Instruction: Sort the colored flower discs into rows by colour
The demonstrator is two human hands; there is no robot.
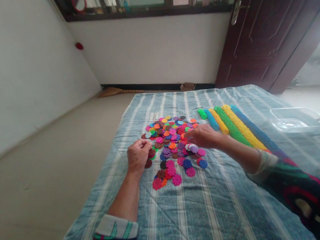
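Observation:
A heap of flat, notched plastic discs (172,137) in many colours lies spread on the striped bed cover. At its left edge my left hand (137,155) is closed in a pinch; a small pale bit shows at the fingertips, too small to name. Dark red discs (148,163) lie just below those fingers. My right hand (203,134) reaches over the heap's right side, fingers stretched toward the discs, and no disc can be made out in it. Beneath it is a pale purple disc (194,148). Nearer to me, several pink discs (176,179) lie apart from the heap.
Long rows of stacked discs in green (232,127), yellow (243,129) and blue (250,129) lie to the right. A clear plastic box (299,118) stands beyond them. A small "love" label (154,117) is behind the heap. The bed cover's (111,194) left edge drops to the floor.

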